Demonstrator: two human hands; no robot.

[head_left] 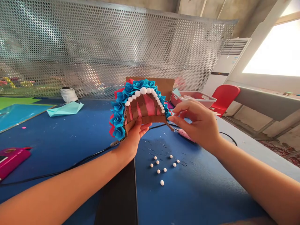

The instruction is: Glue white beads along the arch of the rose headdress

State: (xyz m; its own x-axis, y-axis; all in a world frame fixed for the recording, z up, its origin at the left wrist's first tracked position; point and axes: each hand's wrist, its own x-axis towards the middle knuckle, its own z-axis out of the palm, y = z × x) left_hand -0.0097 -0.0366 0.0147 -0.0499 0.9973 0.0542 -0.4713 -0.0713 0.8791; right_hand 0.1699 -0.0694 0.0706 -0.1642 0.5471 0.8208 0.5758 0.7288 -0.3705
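My left hand (pixel 132 136) grips a curved cardboard headpiece (pixel 150 119) by its lower edge, thumb on the inner side. Blue folded-paper flowers (pixel 117 112) cover its outer rim, with some red ones behind. Along the front edge runs an arched row of white balls (pixel 143 91), larger at the top. Pink stripes mark the brown inside. At the headpiece's right end, my right hand (pixel 197 122) is closed in a pinch; whatever lies between thumb and forefinger is too small to make out. Several loose white balls (pixel 165 170) lie on the blue table below.
A pink-handled tool (pixel 186 136) lies behind my right hand, near a black cable (pixel 93 155). A pink basket (pixel 203 96) stands at the back. To the left are folded light-blue paper (pixel 65 109) and a magenta object (pixel 14 161). A perforated metal screen (pixel 105 47) rises behind.
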